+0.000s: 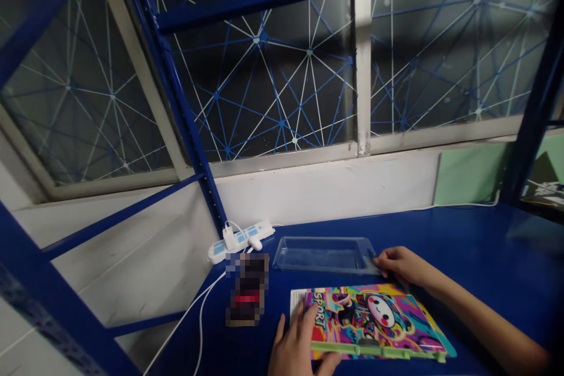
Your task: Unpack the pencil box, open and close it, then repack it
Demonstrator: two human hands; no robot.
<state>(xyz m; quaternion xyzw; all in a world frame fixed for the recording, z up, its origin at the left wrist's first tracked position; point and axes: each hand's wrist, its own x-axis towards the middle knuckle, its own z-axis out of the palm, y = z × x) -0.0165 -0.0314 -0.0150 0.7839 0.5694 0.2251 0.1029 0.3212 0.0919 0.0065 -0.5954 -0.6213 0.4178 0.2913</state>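
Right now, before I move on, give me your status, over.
Left hand on the colourful SPORT notebook, near edge. Right hand at the corner of the clear plastic tray. Pixelated object left of the notebook.

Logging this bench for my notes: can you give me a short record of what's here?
left hand: on the lower left of a colourful printed notebook marked SPORT
right hand: fingers touching the right end of a clear plastic tray
surface: blue table
also on table: pixelated object, white cables
behind: white power strip
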